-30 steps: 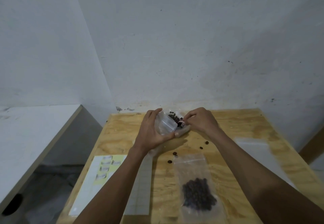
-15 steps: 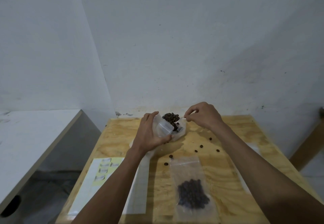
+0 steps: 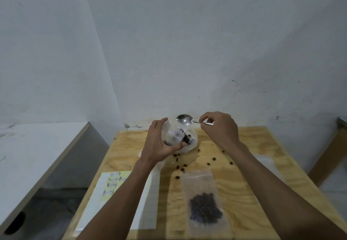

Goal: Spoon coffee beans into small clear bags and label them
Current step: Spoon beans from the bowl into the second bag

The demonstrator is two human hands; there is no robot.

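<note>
A plywood table (image 3: 234,192) fills the lower centre and right of the frame, set against a pale wall. At lower left on it lies a white label sheet (image 3: 97,198) with a yellow patch and a few small labels. At lower centre a flat clear filled bag (image 3: 203,205) rests on the wood, holding a dark cluster of coffee beans. Two bare forearms reach up from the bottom edge.

At mid-frame the left hand (image 3: 158,143) wraps its grip around a small clear bag (image 3: 175,135) that holds some beans, propping it above a larger crumpled supply bag (image 3: 189,145) of beans — its mouth is hard to make out. Just right of it, the right hand (image 3: 219,129) pinches the handle of a metal spoon (image 3: 185,119); the bowl looks empty and hovers just above the small bag. Loose beans (image 3: 197,161) lie scattered on the wood between the hands and the filled bag.

The step in hand seems to be another scoop. To do it well, the left hand should hold the small bag's mouth wide and steady, and the spoon should carry modest loads, tipping low inside the opening — the strays suggest spills come easily.
</note>
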